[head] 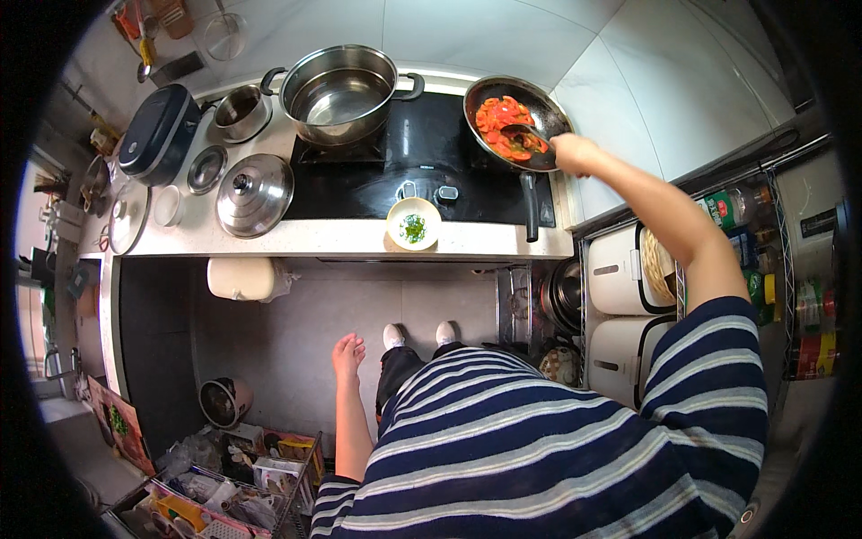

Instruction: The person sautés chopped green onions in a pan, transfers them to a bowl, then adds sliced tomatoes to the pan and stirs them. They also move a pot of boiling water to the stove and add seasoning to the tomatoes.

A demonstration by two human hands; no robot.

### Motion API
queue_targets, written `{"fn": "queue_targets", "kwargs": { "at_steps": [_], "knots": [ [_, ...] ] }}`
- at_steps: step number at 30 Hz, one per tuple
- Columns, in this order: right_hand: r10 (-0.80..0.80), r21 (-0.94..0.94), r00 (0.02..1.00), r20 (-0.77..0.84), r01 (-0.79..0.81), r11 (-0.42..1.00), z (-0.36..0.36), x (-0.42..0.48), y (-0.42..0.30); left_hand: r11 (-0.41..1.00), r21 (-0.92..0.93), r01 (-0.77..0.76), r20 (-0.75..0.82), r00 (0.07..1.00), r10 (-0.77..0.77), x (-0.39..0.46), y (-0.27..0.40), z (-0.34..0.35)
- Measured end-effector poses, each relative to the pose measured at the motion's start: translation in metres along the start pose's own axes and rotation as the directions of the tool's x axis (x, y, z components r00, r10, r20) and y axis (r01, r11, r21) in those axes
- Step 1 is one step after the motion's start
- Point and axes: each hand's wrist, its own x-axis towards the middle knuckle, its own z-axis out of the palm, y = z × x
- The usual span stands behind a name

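Note:
My right hand (574, 155) is closed around the handle of a dark spatula or ladle (517, 129), whose head rests among chopped tomatoes (500, 113) in a wok (553, 113) on the right burner. The wok's black handle (531, 209) points towards me. Down at my left side hangs my left hand (348, 354), holding nothing, its fingers slightly curled. A small bowl (394, 237) with chopped green herbs (412, 229) stands at the counter's front edge. On the left burner sits a large steel pot (337, 101) with clear liquid inside.
Left of the black glass hob (424, 182) are a domed steel lid (254, 195), a small saucepan (239, 113), a white cup (168, 206) and a dark rice cooker (158, 135). Shelves with white bins (616, 269) stand at the right. A cart rack (296, 485) with packages is at lower left.

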Motion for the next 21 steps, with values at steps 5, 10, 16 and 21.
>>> {"fn": "queue_targets", "kwargs": {
  "at_steps": [5, 10, 16, 21],
  "knots": [
    [0.052, 0.061, 0.968, -0.245, -0.038, 0.997, 0.096, -0.022, 0.002, 1.0, -0.018, 0.017, -0.038, 0.999, -0.018, -0.011, -0.005, -0.002],
    [0.152, 0.677, 0.967, -0.203, 0.026, 0.736, 0.103, -0.032, 0.03, 1.0, 0.009, 0.024, -0.034, 0.999, -0.024, -0.021, -0.005, -0.003],
    [0.219, 0.635, 0.934, -0.284, 0.013, 0.772, 0.038, -0.055, 0.028, 0.998, 0.064, -0.002, -0.019, 1.0, 0.003, -0.013, 0.003, 0.005],
    [0.11, 0.457, 0.952, -0.287, 0.036, 0.889, 0.044, -0.031, 0.031, 0.998, 0.047, -0.033, 0.026, 0.999, 0.032, -0.017, 0.021, 0.031]
  ]
}}
